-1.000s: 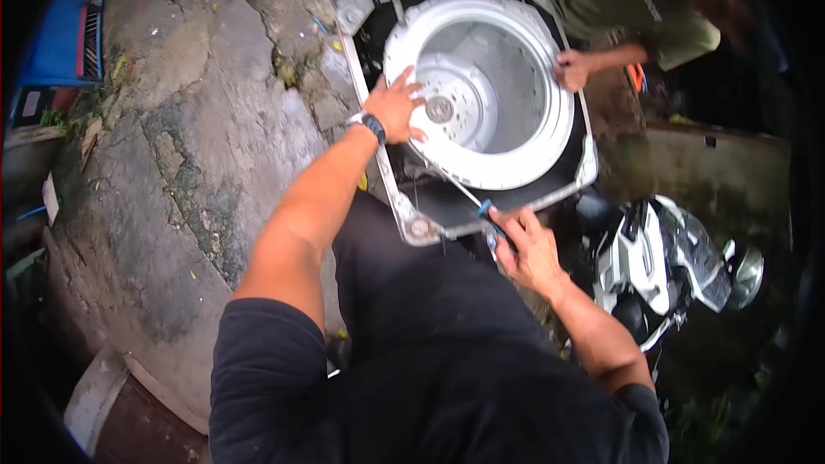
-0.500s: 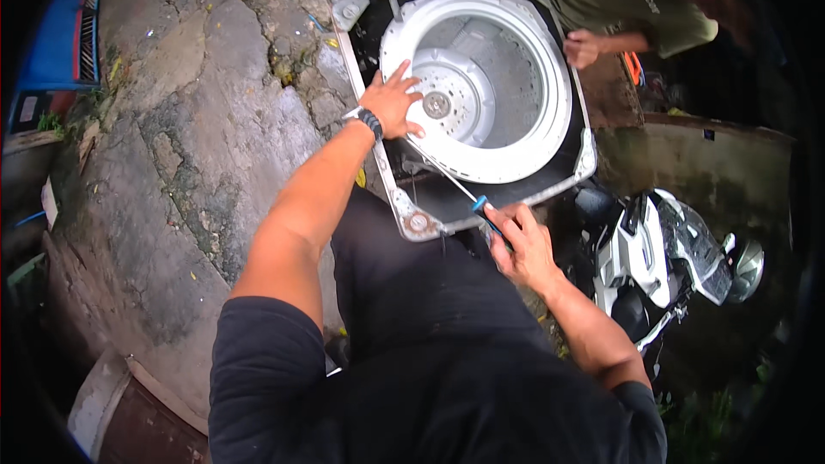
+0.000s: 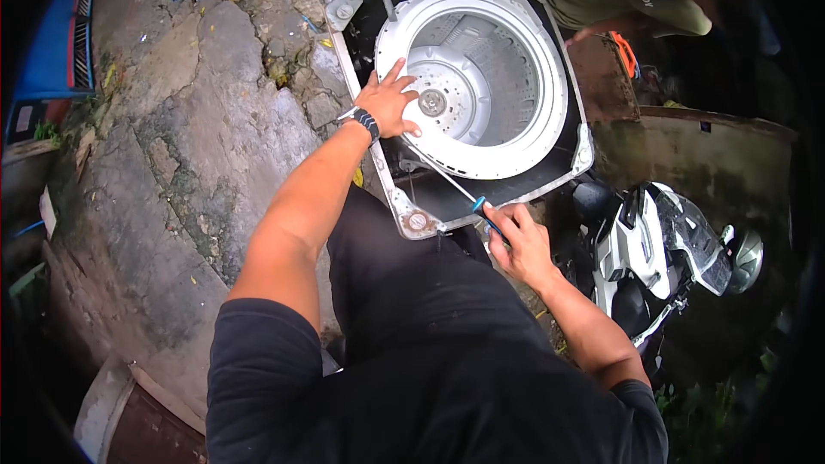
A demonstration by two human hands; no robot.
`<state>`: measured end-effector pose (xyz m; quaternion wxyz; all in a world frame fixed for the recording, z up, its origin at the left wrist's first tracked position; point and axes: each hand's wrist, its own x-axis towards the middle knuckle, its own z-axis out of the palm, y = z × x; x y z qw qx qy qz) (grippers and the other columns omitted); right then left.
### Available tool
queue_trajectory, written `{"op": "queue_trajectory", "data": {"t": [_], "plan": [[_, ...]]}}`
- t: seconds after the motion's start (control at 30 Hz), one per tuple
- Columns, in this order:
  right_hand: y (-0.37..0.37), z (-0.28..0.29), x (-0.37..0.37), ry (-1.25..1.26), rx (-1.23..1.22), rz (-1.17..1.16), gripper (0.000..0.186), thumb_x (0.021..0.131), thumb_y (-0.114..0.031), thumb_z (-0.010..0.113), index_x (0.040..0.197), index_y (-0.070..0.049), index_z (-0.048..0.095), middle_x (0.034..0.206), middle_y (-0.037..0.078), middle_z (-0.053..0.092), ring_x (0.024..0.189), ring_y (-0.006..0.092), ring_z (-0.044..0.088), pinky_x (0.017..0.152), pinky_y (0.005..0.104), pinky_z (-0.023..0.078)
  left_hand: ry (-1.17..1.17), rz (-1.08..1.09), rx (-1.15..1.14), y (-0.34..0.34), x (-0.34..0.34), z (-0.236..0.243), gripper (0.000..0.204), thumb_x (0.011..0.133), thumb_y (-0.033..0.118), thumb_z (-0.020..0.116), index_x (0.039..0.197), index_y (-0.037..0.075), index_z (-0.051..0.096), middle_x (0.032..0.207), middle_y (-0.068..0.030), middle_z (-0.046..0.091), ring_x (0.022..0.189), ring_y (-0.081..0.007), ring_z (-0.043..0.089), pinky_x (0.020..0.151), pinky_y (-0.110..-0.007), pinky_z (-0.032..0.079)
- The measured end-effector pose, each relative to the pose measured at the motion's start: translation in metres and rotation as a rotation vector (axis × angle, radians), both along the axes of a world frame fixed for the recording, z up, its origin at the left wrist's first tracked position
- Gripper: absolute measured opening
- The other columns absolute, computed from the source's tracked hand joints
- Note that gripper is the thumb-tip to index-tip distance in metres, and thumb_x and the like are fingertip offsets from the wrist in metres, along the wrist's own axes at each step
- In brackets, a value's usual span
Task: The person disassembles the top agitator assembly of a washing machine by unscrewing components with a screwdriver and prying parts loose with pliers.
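Your left hand (image 3: 391,107) lies flat on the stiff, heavy tub (image 3: 481,77); your right hand (image 3: 516,241) grips the thin screwdriver (image 3: 447,185) (hold its handle).

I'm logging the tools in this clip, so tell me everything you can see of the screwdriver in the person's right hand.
The screwdriver has a blue handle with a dark band and a long, thin metal shaft. The right hand grips the handle near the machine's front edge. The shaft runs up and to the left, slanting across the dark gap between the washing machine frame and the white tub, toward the left hand resting on the tub's rim. Its tip is too small to make out.
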<state>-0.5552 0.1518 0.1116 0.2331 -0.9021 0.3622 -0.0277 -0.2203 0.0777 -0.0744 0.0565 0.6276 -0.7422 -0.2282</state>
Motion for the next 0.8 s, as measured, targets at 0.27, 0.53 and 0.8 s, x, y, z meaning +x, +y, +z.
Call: {"op": "queue_trajectory", "data": {"t": [0.27, 0.53, 0.8], "plan": [[0.006, -0.008, -0.002, 0.130, 0.037, -0.070, 0.041, 0.085, -0.013, 0.074, 0.126, -0.017, 0.072, 0.101, 0.009, 0.065, 0.074, 0.0308, 0.070, 0.064, 0.0440, 0.058, 0.034, 0.001, -0.013, 0.000, 0.002, -0.003, 0.087, 0.073, 0.068, 0.081, 0.142, 0.018, 0.065, 0.164, -0.0066, 0.042, 0.162, -0.0309, 0.010, 0.124, -0.068, 0.025], [0.004, -0.013, -0.002, 0.216, 0.015, -0.116, 0.049, 0.082, -0.014, 0.075, 0.130, -0.019, 0.068, 0.101, 0.007, 0.062, 0.075, 0.0311, 0.070, 0.061, 0.0460, 0.057, 0.020, -0.013, 0.016, -0.006, 0.001, 0.005, 0.088, 0.074, 0.069, 0.079, 0.144, 0.018, 0.063, 0.164, -0.0061, 0.042, 0.162, -0.0318, 0.008, 0.124, -0.067, 0.024], [0.024, -0.019, 0.001, 0.166, 0.019, -0.231, 0.040, 0.088, -0.013, 0.072, 0.127, -0.019, 0.069, 0.104, 0.010, 0.063, 0.073, 0.0341, 0.069, 0.062, 0.0475, 0.057, 0.038, -0.033, 0.033, -0.009, -0.002, 0.008, 0.086, 0.074, 0.067, 0.081, 0.141, 0.015, 0.066, 0.163, -0.0073, 0.043, 0.162, -0.0315, 0.009, 0.124, -0.067, 0.024]]}}
